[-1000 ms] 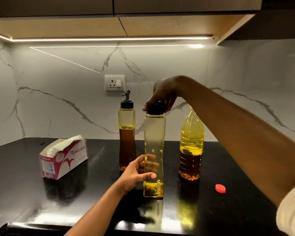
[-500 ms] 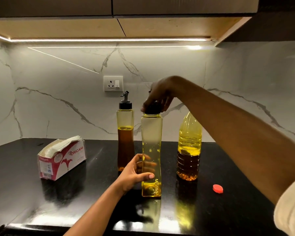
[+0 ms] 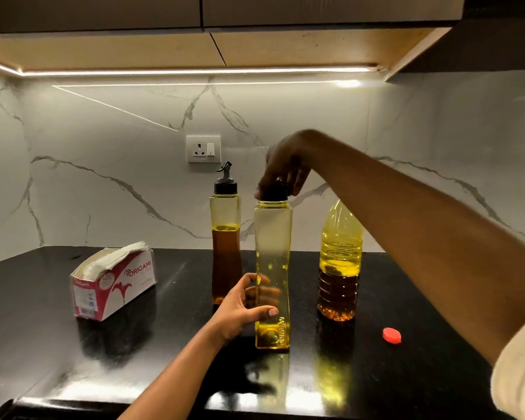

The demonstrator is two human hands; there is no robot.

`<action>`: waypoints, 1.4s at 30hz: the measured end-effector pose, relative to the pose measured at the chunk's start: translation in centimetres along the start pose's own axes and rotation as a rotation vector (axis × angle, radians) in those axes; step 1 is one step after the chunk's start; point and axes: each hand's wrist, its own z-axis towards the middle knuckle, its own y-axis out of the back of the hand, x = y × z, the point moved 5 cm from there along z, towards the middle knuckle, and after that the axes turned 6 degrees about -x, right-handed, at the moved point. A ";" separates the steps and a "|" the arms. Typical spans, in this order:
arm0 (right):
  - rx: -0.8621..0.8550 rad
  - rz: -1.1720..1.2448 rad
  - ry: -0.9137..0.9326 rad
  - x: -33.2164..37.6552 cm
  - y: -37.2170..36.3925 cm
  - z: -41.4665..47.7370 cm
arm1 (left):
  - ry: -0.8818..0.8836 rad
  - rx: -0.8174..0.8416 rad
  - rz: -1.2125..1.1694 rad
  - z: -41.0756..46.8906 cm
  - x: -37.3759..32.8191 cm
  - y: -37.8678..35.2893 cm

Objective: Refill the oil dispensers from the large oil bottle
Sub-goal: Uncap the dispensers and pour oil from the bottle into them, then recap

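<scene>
The left hand (image 3: 243,310) wrapped the near-empty dispenser (image 3: 272,268) low on the worktop (image 3: 58,344); the right hand (image 3: 285,171) pinched its black cap (image 3: 274,192). The uncapped oil bottle (image 3: 340,262) stood close enough for the forearm to topple it.

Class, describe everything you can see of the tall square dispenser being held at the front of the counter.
The front dispenser is a tall, square-sided bottle of clear yellow plastic with a black cap. It stands upright on the black counter, nearly empty, with only a little yellow oil at the bottom. The left hand grips its lower body; the right hand holds the cap from above. It stands in front of the second dispenser.
</scene>
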 end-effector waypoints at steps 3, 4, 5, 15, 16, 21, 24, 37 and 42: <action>0.064 0.139 0.107 -0.1 1.0 -1.4 | 0.002 0.006 0.005 0.0 0.1 -0.1; 0.018 0.149 0.110 -0.3 1.5 -1.5 | 0.004 0.004 0.003 0.0 0.2 -0.1; -0.046 0.154 0.088 -0.4 2.1 -1.5 | 0.003 0.001 0.001 0.0 0.2 0.0; 0.090 0.003 -0.013 0.1 0.2 -0.2 | -0.004 -0.001 -0.003 0.1 0.1 -0.1; 0.122 0.031 0.021 0.1 0.6 -0.8 | -0.002 0.000 -0.005 0.1 0.1 -0.1; 0.029 0.075 -0.014 -0.6 1.6 -1.1 | 0.001 0.003 -0.010 0.2 0.3 0.0; 0.004 0.050 -0.110 -0.5 0.5 -0.2 | -0.001 -0.001 -0.015 0.3 0.4 0.0; 0.209 -0.032 0.188 0.7 0.5 -0.8 | 0.024 -0.003 -0.036 0.1 0.3 0.0; 0.122 -0.014 0.085 1.0 1.2 -0.5 | 0.016 -0.004 -0.028 0.0 0.1 -0.2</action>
